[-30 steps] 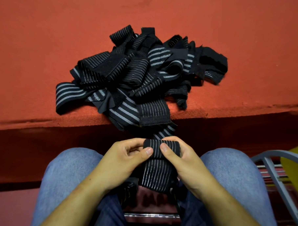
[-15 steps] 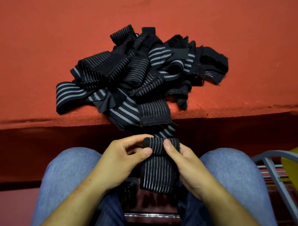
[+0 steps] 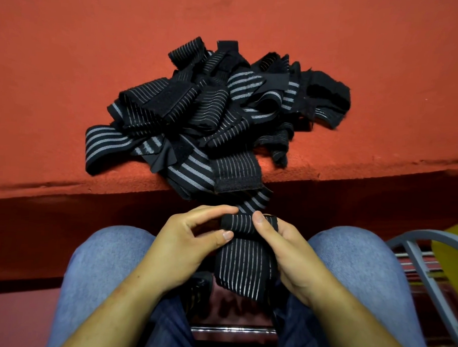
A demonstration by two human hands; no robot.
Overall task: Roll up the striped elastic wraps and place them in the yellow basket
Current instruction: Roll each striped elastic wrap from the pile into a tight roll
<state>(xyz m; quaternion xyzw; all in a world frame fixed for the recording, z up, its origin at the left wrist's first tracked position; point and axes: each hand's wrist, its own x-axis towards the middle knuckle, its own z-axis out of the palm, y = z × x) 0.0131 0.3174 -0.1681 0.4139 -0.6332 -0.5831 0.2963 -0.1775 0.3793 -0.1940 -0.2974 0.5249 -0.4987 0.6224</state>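
We see 1 striped wrap over the lap between the knees. Its long axis runs from us toward the bench, with the stripes along that length. Its far end is a short roll lying crosswise, left to right. The left hand pinches the roll's left end, its grip closed between thumb and forefinger. The right hand grips the right end, thumb on top. The pile of wraps lies at the bench edge. The yellow basket shows at far right, and we cannot tell its contents.
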